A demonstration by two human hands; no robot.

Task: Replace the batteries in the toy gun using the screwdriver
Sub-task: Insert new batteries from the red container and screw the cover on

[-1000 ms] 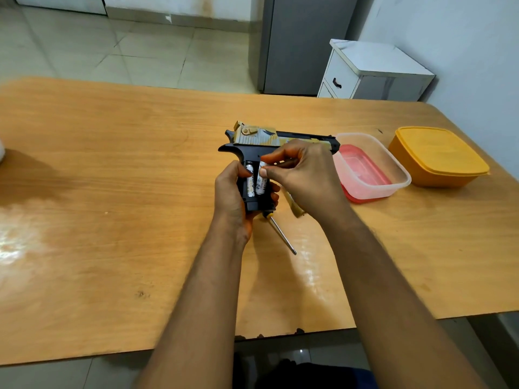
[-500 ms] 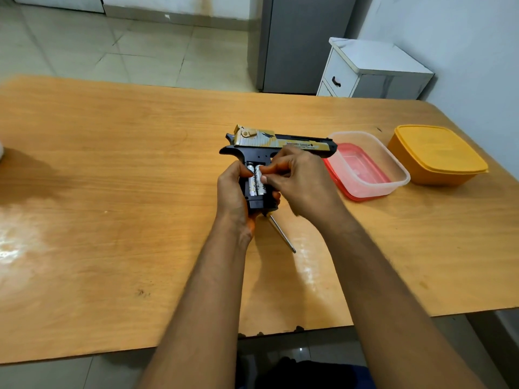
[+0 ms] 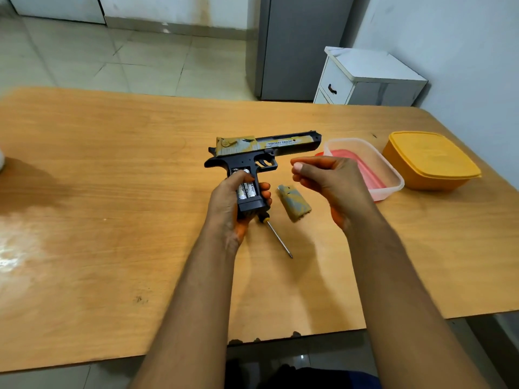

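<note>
The screwdriver [image 3: 278,237] lies near. The left hand [image 3: 233,203] grips the toy gun [image 3: 252,161] by its handle, two batteries [image 3: 246,189] exposed. The battery cover [image 3: 293,203] lies just right, directly below the right hand [image 3: 328,181], whose loosely curled fingers hold nothing.

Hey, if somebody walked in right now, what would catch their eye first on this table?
The toy gun mid-table, its grip open with two batteries showing, held by the left hand. Just right of it lie the loose cover and a screwdriver. At the table's right edge sits a bright orange box, beside a clear tub.
</note>
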